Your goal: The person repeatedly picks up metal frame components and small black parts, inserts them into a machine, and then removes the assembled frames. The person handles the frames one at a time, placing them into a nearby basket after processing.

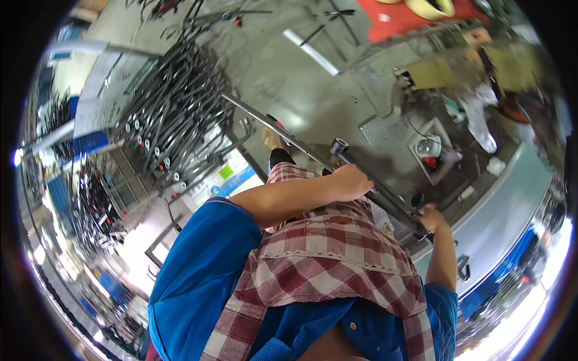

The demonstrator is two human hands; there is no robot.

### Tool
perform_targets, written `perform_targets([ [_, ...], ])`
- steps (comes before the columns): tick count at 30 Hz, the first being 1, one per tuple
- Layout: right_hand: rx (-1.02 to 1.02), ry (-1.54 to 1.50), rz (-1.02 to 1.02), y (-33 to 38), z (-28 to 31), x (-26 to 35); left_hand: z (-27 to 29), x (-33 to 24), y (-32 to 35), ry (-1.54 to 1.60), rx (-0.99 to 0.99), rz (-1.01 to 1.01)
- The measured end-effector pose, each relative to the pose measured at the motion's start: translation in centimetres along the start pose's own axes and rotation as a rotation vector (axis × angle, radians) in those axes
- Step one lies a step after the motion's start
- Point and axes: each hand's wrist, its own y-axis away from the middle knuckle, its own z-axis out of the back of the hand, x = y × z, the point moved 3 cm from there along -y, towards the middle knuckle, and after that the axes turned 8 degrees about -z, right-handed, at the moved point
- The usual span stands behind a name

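I hold a dark metal tube frame (pixel 385 195) in front of my body with both hands. My left hand (pixel 351 182) is closed over its middle, just below a short open tube end (pixel 339 146). My right hand (pixel 431 218) grips the frame's lower right end. A long thin grey bar (pixel 265 120) runs from the frame up and to the left. Below the hands are my checked red-and-white apron (pixel 325 259) and blue shirt (pixel 205 271). My foot (pixel 271 139) shows on the floor beyond the apron.
A rack crowded with several dark metal tube frames (pixel 171 102) stands at the left. The floor (pixel 283 72) is grey concrete with a red mat (pixel 415 21) at the top. A white box-like device (pixel 430 147) and a grey bench surface (pixel 506 207) lie to the right.
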Motion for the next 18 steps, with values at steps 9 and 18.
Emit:
perform_targets([
  [9,-0.502,-0.464,0.111,14.6,11.9,4.1,11.5,-10.6,-16.0,-0.251,0.042,-0.259],
  [18,-1.089,-0.496,0.048,14.5,15.5,-0.2,22.8,-3.5,-19.9,-0.447,0.198,-0.178],
])
